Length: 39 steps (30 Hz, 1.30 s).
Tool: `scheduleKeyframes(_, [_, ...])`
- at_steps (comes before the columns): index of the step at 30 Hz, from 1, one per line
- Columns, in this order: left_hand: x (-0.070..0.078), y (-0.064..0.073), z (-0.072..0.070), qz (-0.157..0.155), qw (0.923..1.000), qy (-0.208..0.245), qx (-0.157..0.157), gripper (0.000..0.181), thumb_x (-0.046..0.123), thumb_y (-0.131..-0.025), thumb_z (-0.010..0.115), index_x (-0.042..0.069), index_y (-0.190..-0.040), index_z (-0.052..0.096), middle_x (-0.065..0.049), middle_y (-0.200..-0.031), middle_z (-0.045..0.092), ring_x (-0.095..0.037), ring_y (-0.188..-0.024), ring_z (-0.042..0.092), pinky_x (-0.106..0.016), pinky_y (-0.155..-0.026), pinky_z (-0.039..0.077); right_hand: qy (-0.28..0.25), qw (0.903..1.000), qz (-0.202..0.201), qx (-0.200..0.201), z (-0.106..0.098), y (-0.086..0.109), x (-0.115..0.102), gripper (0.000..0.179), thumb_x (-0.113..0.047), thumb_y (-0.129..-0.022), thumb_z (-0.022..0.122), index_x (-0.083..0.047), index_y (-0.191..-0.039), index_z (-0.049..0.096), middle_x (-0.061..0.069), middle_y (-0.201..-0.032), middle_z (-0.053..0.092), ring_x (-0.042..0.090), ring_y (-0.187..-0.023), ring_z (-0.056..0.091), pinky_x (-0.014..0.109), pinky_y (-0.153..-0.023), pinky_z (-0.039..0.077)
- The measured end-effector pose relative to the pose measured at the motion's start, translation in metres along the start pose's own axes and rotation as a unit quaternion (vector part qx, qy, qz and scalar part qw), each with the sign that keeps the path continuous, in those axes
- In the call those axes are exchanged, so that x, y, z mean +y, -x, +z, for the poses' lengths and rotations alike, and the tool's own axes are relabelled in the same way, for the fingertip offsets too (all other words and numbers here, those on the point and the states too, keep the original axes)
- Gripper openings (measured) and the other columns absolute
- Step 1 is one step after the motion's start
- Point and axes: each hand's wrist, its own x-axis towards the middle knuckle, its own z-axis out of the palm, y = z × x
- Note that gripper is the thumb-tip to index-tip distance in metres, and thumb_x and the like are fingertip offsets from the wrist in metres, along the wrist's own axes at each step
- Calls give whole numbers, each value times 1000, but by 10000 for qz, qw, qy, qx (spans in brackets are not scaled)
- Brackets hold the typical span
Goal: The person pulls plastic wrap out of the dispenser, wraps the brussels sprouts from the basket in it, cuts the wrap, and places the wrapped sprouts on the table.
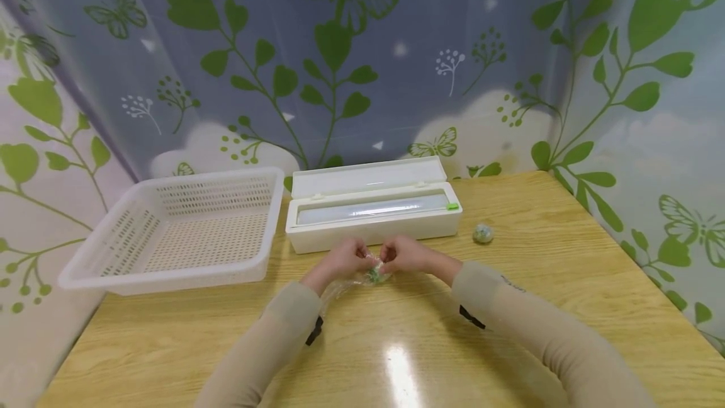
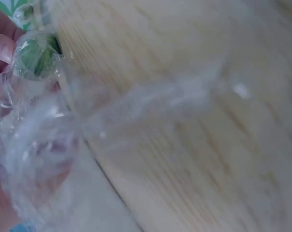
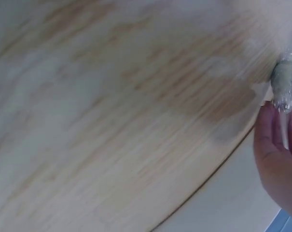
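A small round green vegetable [image 1: 374, 276] hangs in crumpled clear cling film between both hands, close over the table. My left hand [image 1: 343, 259] pinches the film from the left. From the right, my right hand [image 1: 409, 255] pinches it with bent fingers and thumb. In the left wrist view the vegetable [image 2: 37, 55] looks leafy under the film, and a loose length of cling film [image 2: 160, 99] trails away from it. The right wrist view has the wrapped vegetable [image 3: 286, 82] at its right edge, above the fingertips. To the right, a second wrapped ball [image 1: 483, 233] lies on the table.
Just beyond the hands stands a white cling film box [image 1: 374, 232], its lid [image 1: 368, 179] raised, with a roll [image 1: 374, 208] inside and a green slider [image 1: 452, 206] on its rim. A white plastic basket [image 1: 187, 279] is at the left. A patterned curtain [image 1: 419, 80] hangs behind the table.
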Motion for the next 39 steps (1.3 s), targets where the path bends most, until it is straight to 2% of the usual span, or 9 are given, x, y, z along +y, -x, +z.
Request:
scheduleKeyframes(4, [-2,0,-1,195,9992,-36,-353,16,13,-82,63,-3,-83,62,-6,-74,60,-16,-65,53,-23,-55,44,235,9991,70,-335,-2,-1,-1,30,-10,-74,71,7,-95,61,11,-85,64,17,-77,58,26,-65,48])
scheduleKeyframes(7, [2,1,-3,296,9969,-48,-726,17,11,-82,63,-5,-90,63,-8,-79,62,-18,-68,54,-23,-58,45,241,9981,24,-564,-3,-1,-1,28,-7,-71,72,5,-94,61,6,-82,62,13,-73,54,23,-62,46])
scheduleKeyframes(13, [4,2,-2,-4,9952,105,-978,33,13,-77,68,-7,-101,58,-10,-89,62,-18,-78,56,-29,-68,46,-413,9976,-287,-466,-2,-3,0,33,12,-59,70,3,-84,51,4,-75,57,12,-69,47,22,-61,39])
scheduleKeyframes(16, [2,2,0,-93,9961,167,-866,34,13,-75,70,-7,-100,57,-8,-82,63,-16,-72,57,-28,-66,47,-546,9970,-386,-395,0,-4,1,36,16,-58,67,6,-88,50,10,-85,60,18,-79,53,24,-69,43])
scheduleKeyframes(19, [-1,2,2,-86,9974,242,-676,26,10,-74,71,-6,-88,57,-6,-73,60,-15,-64,54,-26,-59,46,-526,9982,-220,-182,3,-3,2,40,15,-60,66,9,-98,51,18,-94,59,27,-89,56,28,-73,47])
scheduleKeyframes(24, [-5,4,8,-143,9982,438,-375,27,10,-72,73,0,-76,49,-3,-67,49,-13,-60,45,-22,-51,41,-818,9960,282,-202,6,3,7,38,9,-70,60,15,-106,51,21,-88,62,25,-76,61,31,-64,50])
scheduleKeyframes(27, [-6,4,11,-72,9988,448,-186,32,12,-71,74,1,-76,45,-3,-68,44,-12,-60,42,-21,-49,39,-859,9957,233,-273,5,4,6,37,4,-72,57,15,-106,52,19,-89,63,20,-75,60,30,-64,50])
scheduleKeyframes(31, [-4,2,8,106,9994,308,82,34,13,-70,76,0,-79,46,-5,-73,47,-13,-63,43,-22,-51,39,-549,9985,47,-53,0,1,3,36,-4,-71,62,11,-103,56,15,-91,63,17,-82,58,26,-66,48])
scheduleKeyframes(39, [-5,-6,0,286,9989,159,325,36,11,-66,78,-1,-87,51,-9,-86,55,-20,-75,51,-25,-59,46,-382,9990,-222,63,-6,-9,5,33,-3,-70,68,8,-100,58,15,-92,62,25,-87,58,31,-72,48])
